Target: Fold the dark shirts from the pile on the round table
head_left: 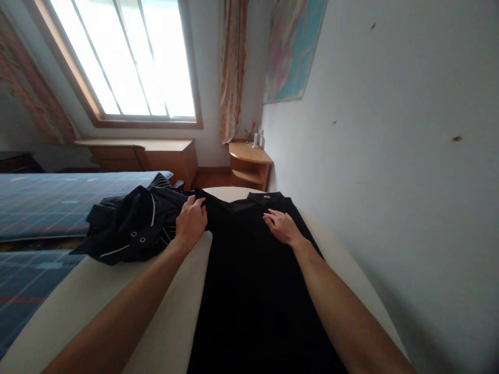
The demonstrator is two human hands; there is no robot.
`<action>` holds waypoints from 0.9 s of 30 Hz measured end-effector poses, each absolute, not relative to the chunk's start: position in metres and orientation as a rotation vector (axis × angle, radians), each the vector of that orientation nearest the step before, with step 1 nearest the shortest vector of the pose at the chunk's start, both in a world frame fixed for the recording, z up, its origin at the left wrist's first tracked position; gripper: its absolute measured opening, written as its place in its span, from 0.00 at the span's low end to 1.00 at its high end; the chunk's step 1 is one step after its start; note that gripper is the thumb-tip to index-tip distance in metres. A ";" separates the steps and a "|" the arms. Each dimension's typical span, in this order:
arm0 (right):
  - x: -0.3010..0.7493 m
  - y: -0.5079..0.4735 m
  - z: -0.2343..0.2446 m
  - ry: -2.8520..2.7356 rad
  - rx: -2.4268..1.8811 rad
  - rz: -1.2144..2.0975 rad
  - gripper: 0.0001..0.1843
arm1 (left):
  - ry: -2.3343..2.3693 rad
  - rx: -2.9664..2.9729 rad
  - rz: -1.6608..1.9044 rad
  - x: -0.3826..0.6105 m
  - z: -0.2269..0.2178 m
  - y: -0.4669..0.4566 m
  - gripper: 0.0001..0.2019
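A black collared shirt (249, 280) lies spread out on a cream, round-edged surface, its collar at the far end with a small pale label. At the shirt's left sleeve, my left hand (192, 221) has its fingers bent and closed on the dark cloth. My right hand (284, 227) rests on the upper right of the shirt just below the collar, palm down, fingers stretched out. Left of my left hand is a crumpled heap of dark clothing (132, 223) with white piping, stripes and metal eyelets.
The cream surface (171, 306) runs close along a white wall (390, 208) on the right. Blue plaid mattresses or pads (47, 202) lie to the left. Beyond are a wooden desk (171, 145), a corner shelf (249, 153) and a bright window with curtains.
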State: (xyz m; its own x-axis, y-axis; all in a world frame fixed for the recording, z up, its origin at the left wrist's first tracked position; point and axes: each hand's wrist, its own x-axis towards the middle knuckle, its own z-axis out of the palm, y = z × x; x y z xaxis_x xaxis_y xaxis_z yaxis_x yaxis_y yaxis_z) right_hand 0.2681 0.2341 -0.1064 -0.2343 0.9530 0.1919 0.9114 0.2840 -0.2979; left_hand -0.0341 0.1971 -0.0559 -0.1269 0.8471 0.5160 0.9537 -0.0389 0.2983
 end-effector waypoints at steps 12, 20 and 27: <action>0.265 0.230 -0.109 -2.386 -1.710 0.121 0.35 | -2.324 -2.059 -0.291 -0.029 -0.069 0.200 0.18; 0.264 0.232 -0.109 -2.457 -1.658 0.152 0.35 | -2.282 -1.915 -0.668 -0.020 -0.098 0.183 0.26; 0.236 0.248 -0.094 -2.433 -1.768 -0.042 0.30 | -2.037 -1.952 -0.878 -0.017 -0.115 0.183 0.25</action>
State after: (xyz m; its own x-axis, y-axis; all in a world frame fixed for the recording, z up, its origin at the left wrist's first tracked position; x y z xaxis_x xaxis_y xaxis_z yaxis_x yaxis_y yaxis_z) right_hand 0.2364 0.2482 -0.0938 -0.3030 0.9449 0.1242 0.9486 0.3116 -0.0561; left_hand -0.0166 0.1828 -0.1149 -0.1170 0.8477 0.5174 0.9582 -0.0407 0.2833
